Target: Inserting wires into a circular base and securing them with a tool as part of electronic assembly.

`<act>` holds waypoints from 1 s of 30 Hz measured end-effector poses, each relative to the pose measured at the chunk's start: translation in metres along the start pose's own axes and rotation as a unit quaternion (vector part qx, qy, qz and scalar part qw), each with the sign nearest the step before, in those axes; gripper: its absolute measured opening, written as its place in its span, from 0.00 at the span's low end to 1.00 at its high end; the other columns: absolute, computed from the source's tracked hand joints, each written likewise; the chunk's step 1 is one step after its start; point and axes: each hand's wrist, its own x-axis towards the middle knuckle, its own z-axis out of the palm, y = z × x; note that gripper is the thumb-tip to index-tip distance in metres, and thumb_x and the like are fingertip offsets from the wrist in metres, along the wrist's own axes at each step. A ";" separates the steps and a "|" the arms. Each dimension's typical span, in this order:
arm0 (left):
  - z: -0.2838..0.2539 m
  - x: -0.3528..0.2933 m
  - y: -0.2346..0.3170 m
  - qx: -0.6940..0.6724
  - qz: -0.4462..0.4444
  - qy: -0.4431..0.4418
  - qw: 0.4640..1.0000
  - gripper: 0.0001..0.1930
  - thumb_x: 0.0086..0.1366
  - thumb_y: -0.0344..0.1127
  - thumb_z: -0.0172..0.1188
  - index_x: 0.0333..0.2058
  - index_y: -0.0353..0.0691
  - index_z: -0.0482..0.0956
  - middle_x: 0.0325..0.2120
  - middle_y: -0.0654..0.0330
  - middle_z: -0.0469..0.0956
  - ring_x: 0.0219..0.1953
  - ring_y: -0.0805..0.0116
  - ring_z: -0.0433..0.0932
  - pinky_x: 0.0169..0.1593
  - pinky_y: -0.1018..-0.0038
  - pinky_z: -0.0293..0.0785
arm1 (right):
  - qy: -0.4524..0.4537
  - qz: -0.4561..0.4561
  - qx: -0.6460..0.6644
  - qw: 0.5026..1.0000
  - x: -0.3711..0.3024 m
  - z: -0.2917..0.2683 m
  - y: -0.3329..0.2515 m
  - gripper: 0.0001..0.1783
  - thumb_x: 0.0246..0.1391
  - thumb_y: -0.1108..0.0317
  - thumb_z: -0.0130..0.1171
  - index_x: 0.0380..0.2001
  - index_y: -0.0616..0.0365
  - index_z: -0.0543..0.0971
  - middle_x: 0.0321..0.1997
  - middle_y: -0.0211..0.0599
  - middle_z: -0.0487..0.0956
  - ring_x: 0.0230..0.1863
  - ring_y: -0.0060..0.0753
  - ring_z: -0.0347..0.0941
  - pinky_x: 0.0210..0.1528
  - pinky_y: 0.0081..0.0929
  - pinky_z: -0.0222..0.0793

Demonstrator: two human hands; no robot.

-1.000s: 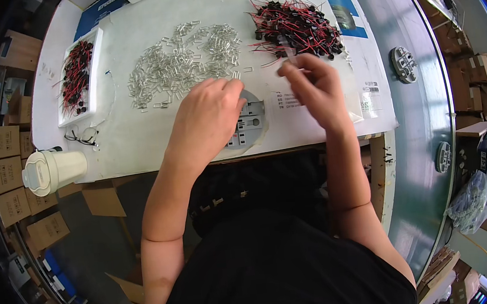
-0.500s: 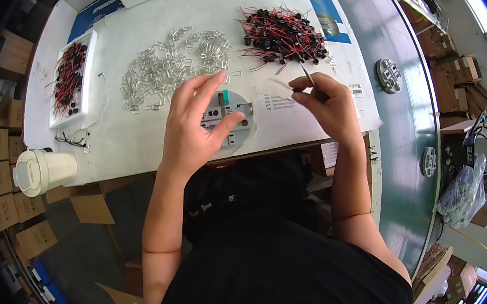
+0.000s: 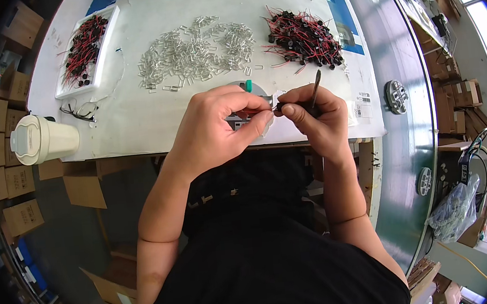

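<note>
Close together over the table, my two hands meet at a small black wired component (image 3: 278, 108). My left hand (image 3: 217, 125) is closed in a pinch on its thin wires, which show partly between thumb and fingers. The thumb and forefinger of my right hand (image 3: 319, 118) pinch the black body. A slim dark tool (image 3: 316, 80) with a pointed end also sticks up from my right hand. Beneath the hands lies a round grey fixture (image 3: 260, 90) with a green piece (image 3: 249, 85) on its far edge; my left hand hides much of it.
Small clear U-shaped pieces (image 3: 193, 51) lie in a heap beyond my hands. A pile of black components with red wires (image 3: 306, 37) lies far right; more fill a white tray (image 3: 61, 87) far left. A cream lidded cup (image 3: 46, 139) stands left. Printed paper (image 3: 359, 103) lies right.
My hands have come together from apart, and a black wired component now shows between them. My left hand has closed from open. The tool stays in my right hand.
</note>
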 end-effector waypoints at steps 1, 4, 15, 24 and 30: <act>0.000 0.000 0.000 -0.001 0.000 0.001 1.000 0.06 0.63 0.29 0.71 0.35 0.32 0.87 0.28 0.55 0.84 0.30 0.65 0.84 0.36 0.71 0.79 | -0.001 0.000 -0.001 1.000 0.000 0.002 -0.001 0.11 0.60 0.78 0.72 0.46 0.67 0.85 0.38 0.31 0.87 0.41 0.18 0.80 0.46 0.20 0.78; 0.001 0.000 -0.001 -0.040 -0.033 0.004 0.999 0.06 0.64 0.30 0.70 0.34 0.32 0.86 0.27 0.57 0.84 0.28 0.68 0.83 0.35 0.73 0.78 | -0.020 -0.038 -0.024 0.999 0.000 0.005 -0.003 0.12 0.60 0.78 0.73 0.46 0.65 0.85 0.37 0.27 0.85 0.38 0.16 0.77 0.42 0.19 0.75; -0.007 -0.006 -0.026 -0.155 -0.147 -0.009 0.977 0.07 0.66 0.31 0.68 0.31 0.34 0.83 0.24 0.67 0.78 0.29 0.81 0.72 0.34 0.78 0.67 | 0.034 -0.120 -0.201 0.972 -0.003 0.007 0.006 0.11 0.55 0.80 0.72 0.42 0.61 0.84 0.33 0.28 0.80 0.29 0.19 0.69 0.32 0.20 0.66; -0.008 -0.001 -0.036 0.076 -0.044 0.004 0.996 0.05 0.60 0.29 0.68 0.28 0.35 0.82 0.24 0.62 0.81 0.29 0.64 0.77 0.42 0.69 0.74 | -0.012 -0.107 -0.284 0.953 0.011 0.004 0.013 0.11 0.56 0.77 0.72 0.43 0.61 0.84 0.43 0.33 0.80 0.32 0.32 0.75 0.36 0.29 0.73; 0.010 -0.016 -0.051 0.200 -0.017 0.060 0.978 0.05 0.55 0.30 0.71 0.27 0.39 0.83 0.31 0.59 0.78 0.39 0.54 0.76 0.48 0.63 0.75 | -0.051 -0.081 -0.384 0.918 0.008 0.007 0.017 0.10 0.55 0.77 0.70 0.41 0.62 0.84 0.47 0.33 0.82 0.39 0.35 0.82 0.39 0.32 0.77</act>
